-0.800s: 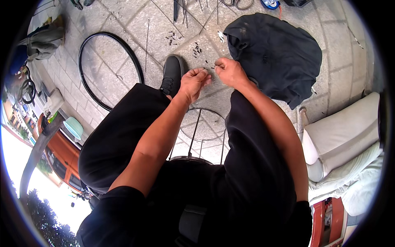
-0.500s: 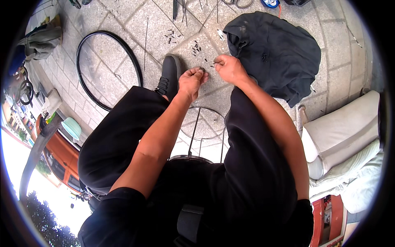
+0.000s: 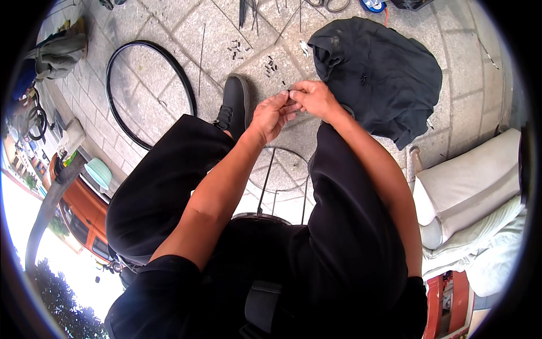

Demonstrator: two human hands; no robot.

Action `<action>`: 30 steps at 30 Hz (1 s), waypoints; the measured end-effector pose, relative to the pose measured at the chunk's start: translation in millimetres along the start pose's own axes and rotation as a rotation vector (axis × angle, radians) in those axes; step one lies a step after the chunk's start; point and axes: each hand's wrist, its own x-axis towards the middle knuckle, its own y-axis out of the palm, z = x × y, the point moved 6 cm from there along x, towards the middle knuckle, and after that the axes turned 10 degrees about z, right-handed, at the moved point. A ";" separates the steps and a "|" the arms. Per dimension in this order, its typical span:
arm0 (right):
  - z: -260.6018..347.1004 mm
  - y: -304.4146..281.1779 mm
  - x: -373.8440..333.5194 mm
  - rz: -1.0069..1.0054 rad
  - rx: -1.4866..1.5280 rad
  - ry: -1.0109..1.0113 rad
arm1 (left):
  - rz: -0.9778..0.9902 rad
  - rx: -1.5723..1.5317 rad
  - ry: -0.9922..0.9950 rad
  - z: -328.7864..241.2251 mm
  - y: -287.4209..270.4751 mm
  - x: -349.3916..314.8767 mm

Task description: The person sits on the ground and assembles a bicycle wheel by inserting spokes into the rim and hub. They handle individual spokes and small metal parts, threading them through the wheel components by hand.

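Observation:
My left hand (image 3: 270, 116) and my right hand (image 3: 316, 100) meet fingertip to fingertip above the paving, between my knees. Pinched in the right thumb and fingers is a small dark piece (image 3: 290, 92), largely covered by the fingertips. The left fingers are closed too, but what they hold is hidden. Just beyond the hands, short black pieces lie loose in two small clusters, a nearer cluster (image 3: 271, 66) and a farther cluster (image 3: 236, 50). To the right of my right hand a crumpled black cloth (image 3: 389, 79) is spread on the ground, with a few tiny dark bits on it.
A black wheel rim (image 3: 112, 101) lies at the left, beyond my shoe (image 3: 233, 99). Thin dark rods (image 3: 243, 14) and scissors (image 3: 337, 4) are at the far edge. A stool's round metal frame (image 3: 293, 151) shows between my legs. A pale cushioned seat (image 3: 474, 169) stands at right.
My hands were slightly apart and have come together at the fingertips. The right hand still pinches the small dark piece, and the view has shifted slightly.

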 end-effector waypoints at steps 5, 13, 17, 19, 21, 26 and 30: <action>6.4 3.5 -5.4 -0.011 -0.009 -0.069 | -0.058 0.102 -0.028 -8.2 2.7 -4.7; -8.9 -6.1 2.3 -0.054 -0.022 0.064 | -0.078 0.058 -0.024 -5.2 -12.4 3.4; -14.3 -11.7 10.3 -0.197 -0.231 -0.061 | -0.188 0.044 -0.029 -8.4 -15.5 4.0; 4.9 -7.8 5.8 -0.198 -0.320 -0.072 | -0.205 0.075 -0.022 -10.8 -21.6 7.8; 12.0 -6.6 5.1 -0.218 -0.414 -0.105 | -0.226 0.097 -0.023 -12.5 -24.5 10.0; 6.1 -12.5 6.5 -0.281 -0.487 -0.155 | -0.309 0.128 -0.051 -14.9 -25.2 13.6; 9.5 -20.7 -7.9 -0.281 -0.411 -0.043 | -0.343 0.082 -0.057 -13.7 -32.9 18.1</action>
